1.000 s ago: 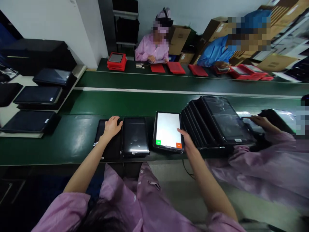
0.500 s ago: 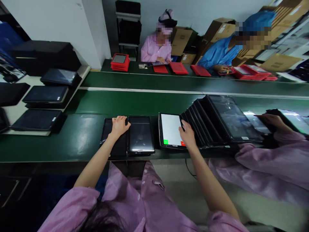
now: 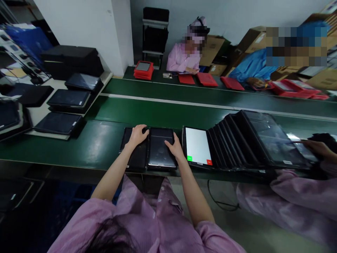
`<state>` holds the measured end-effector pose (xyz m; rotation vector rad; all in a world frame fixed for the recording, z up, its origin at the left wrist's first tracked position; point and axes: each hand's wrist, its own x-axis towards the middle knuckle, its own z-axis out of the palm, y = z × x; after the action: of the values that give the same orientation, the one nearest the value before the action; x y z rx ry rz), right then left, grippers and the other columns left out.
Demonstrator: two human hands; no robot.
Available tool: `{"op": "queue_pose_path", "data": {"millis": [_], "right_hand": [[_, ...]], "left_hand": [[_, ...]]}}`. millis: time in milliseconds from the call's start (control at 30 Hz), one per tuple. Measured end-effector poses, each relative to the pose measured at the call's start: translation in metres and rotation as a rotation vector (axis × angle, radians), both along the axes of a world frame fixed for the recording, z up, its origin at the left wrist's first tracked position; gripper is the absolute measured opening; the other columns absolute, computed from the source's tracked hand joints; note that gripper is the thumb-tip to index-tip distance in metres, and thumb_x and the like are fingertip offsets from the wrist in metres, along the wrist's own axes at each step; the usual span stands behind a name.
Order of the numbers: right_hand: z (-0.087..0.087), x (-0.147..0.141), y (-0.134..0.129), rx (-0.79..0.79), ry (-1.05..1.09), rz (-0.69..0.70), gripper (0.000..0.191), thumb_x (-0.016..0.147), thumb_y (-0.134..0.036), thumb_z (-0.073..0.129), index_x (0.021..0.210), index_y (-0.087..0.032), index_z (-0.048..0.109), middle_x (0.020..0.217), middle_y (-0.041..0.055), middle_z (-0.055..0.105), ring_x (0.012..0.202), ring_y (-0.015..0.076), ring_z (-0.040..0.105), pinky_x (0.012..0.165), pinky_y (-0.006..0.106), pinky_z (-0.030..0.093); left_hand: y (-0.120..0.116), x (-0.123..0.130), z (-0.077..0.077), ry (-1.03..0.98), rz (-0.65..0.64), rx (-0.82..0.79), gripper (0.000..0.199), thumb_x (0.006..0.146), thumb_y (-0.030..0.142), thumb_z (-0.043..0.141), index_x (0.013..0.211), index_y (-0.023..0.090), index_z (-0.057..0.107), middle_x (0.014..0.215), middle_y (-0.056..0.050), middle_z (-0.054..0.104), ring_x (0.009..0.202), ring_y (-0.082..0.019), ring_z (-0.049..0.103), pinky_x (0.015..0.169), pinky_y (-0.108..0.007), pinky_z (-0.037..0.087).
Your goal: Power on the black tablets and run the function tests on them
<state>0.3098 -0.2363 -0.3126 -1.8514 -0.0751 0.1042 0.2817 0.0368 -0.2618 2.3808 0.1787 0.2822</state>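
Two dark-screened tablets lie side by side in front of me, the left tablet (image 3: 137, 154) and the middle tablet (image 3: 160, 149). My left hand (image 3: 137, 135) rests over the upper part of the left tablet, thumb apart from its curved fingers, tips near the middle tablet's left edge. Around the middle tablet's right edge my right hand (image 3: 174, 147) is closed, thumb on the screen and fingers at the side, partly hidden. Just right of it, a lit tablet (image 3: 198, 144) shows a white screen with a green and a red square in its lower corners.
A leaning row of black tablets (image 3: 231, 144) stands beside the lit one. A co-worker's hand (image 3: 317, 147) is at the far right. More tablets (image 3: 59, 123) sit on a white side table. Across the green bench (image 3: 105, 140), two people handle red-cased devices (image 3: 206, 79).
My right hand has left the lit tablet's right edge and moved left onto the middle tablet. My left hand stays near the same place. The camera view has shifted left.
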Motion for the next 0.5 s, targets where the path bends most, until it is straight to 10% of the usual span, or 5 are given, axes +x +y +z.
{"op": "queue_pose_path", "data": {"millis": [267, 500], "right_hand": [[-0.007, 0.003, -0.001, 0.095, 0.061, -0.024, 0.103, 0.073, -0.056, 0.091, 0.164, -0.026, 0.054, 0.162, 0.0088, 0.066, 0.151, 0.0312, 0.060, 0.133, 0.058, 0.041], [-0.004, 0.005, 0.001, 0.259, 0.297, -0.066, 0.093, 0.079, -0.049, 0.086, 0.164, -0.029, 0.052, 0.156, 0.0092, 0.071, 0.135, 0.0320, 0.073, 0.120, 0.056, 0.058]], "left_hand": [[0.079, -0.065, -0.019, -0.004, 0.290, -0.194, 0.047, 0.098, 0.038, 0.069, 0.141, 0.017, 0.075, 0.159, -0.017, 0.066, 0.152, -0.032, 0.058, 0.129, -0.047, 0.044], [0.077, -0.128, -0.051, 0.131, 0.414, -0.791, 0.064, 0.106, 0.065, 0.054, 0.143, 0.019, 0.078, 0.148, -0.013, 0.076, 0.141, -0.032, 0.070, 0.121, -0.043, 0.053]]}}
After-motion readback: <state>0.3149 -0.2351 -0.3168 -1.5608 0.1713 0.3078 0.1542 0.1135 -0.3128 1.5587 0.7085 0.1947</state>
